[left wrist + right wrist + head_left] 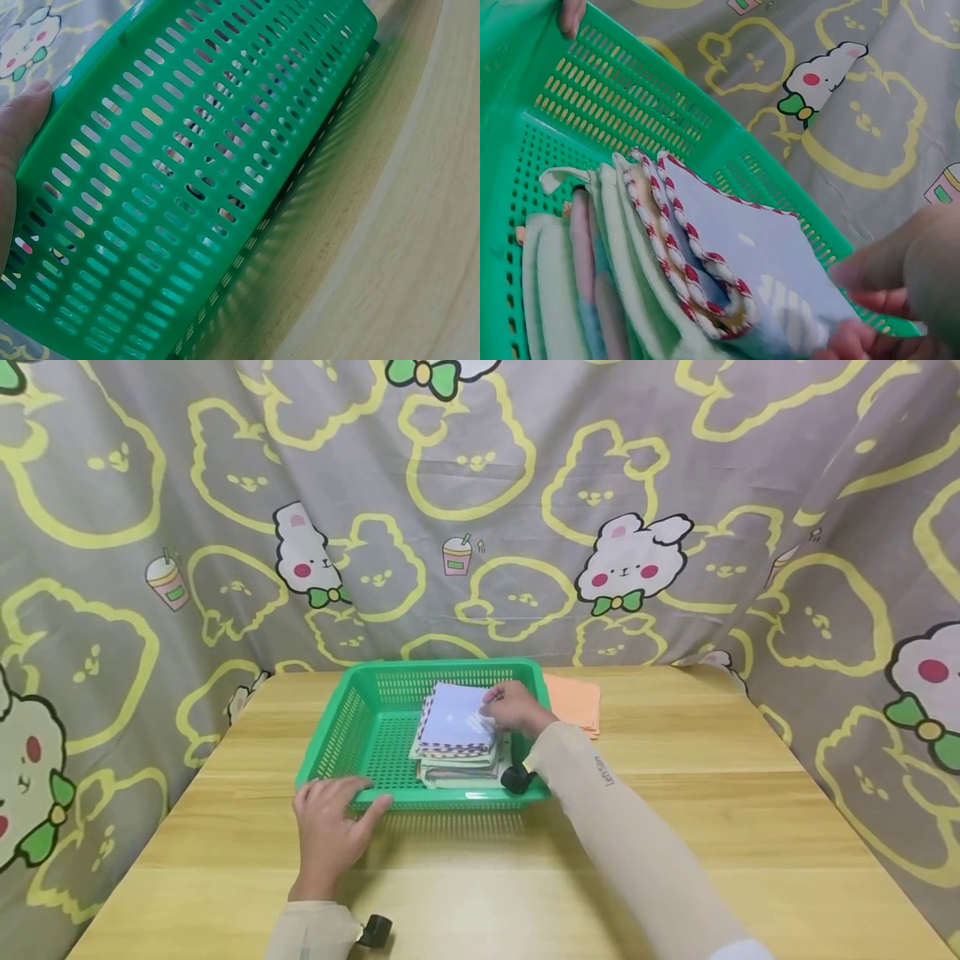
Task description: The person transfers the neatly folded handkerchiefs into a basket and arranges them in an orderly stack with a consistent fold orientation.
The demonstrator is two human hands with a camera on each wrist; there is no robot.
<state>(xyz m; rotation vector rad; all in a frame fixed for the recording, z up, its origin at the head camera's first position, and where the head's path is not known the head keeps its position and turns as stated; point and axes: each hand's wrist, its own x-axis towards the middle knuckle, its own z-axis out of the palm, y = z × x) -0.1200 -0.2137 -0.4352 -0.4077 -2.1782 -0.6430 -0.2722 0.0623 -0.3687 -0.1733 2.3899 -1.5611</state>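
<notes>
A green plastic basket (330,735) with slotted walls stands on the table. Inside, toward its right side, is a stack of folded cloths; pale green ones (619,247) lie lower down. On top is a folded lavender cloth (453,714) edged in red-and-white braid (686,225). My right hand (513,706) reaches over the basket's right side and pinches the right edge of that top cloth. My left hand (330,827) holds the basket's front left corner, fingertips over the rim; in the left wrist view a digit (26,112) shows at the rim.
An orange folded cloth (576,703) lies on the wooden table (675,827), just right of the basket. Behind the table hangs a grey curtain (517,468) with cartoon prints. Small black cameras are strapped at both wrists.
</notes>
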